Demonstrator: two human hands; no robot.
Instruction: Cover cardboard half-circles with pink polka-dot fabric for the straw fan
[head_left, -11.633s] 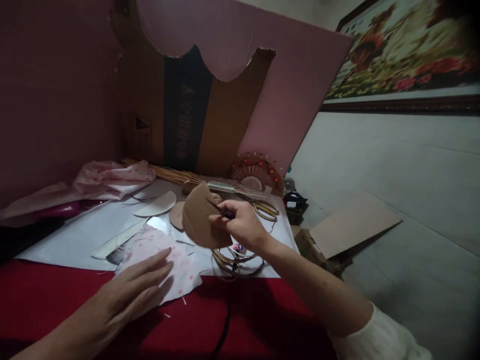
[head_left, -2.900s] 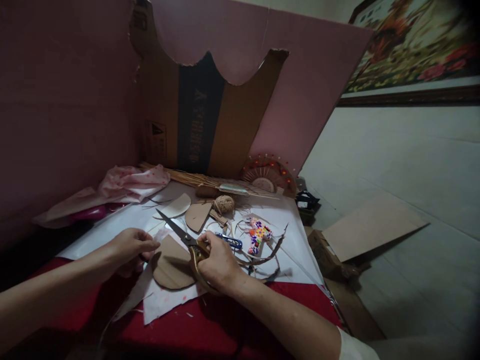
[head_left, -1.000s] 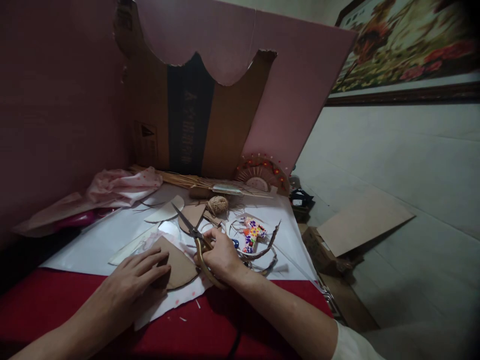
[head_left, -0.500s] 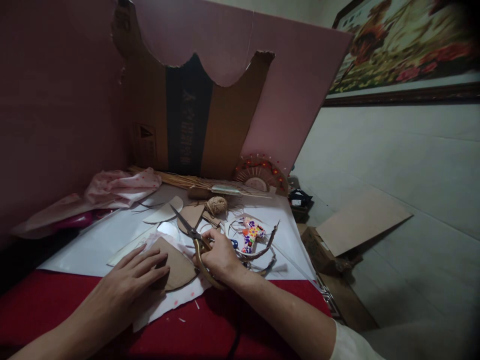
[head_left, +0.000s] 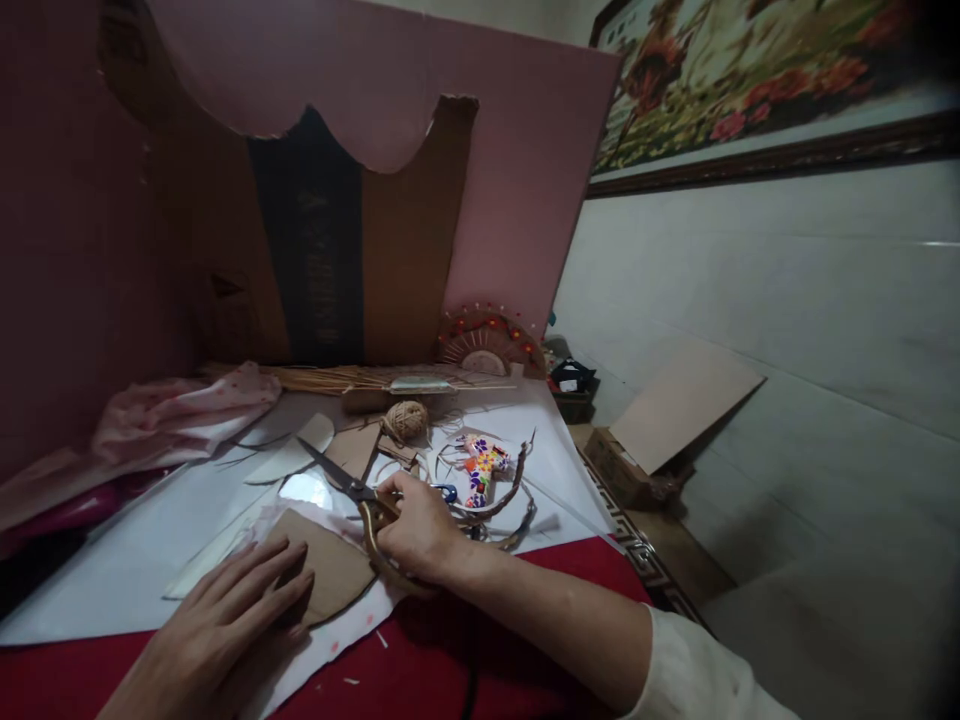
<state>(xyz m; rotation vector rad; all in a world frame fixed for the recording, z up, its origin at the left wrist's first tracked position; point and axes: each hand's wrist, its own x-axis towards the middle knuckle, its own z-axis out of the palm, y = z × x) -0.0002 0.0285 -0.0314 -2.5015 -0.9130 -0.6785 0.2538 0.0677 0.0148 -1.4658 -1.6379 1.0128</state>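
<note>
My left hand lies flat, fingers stretched out, on the edge of a brown cardboard piece with a curved side. Under that cardboard is white fabric with pink dots, which sticks out along the front. My right hand is wrapped round the handles of large scissors. Their dark blades look closed and point to the far left, above the white sheet. Part of the handles is hidden by my fingers. Just beyond the scissors are a ball of twine and another cardboard piece.
To the right of my hand lies a floral-patterned figure among curved strips. Pink fabric is heaped at the left. A cut cardboard panel stands behind, with a decorated half-round at its foot. Red cloth covers the front.
The scissor blades, apart before, have come together in my right hand. The view has turned a little to the right, so everything sits further left. My left hand stays on the cardboard.
</note>
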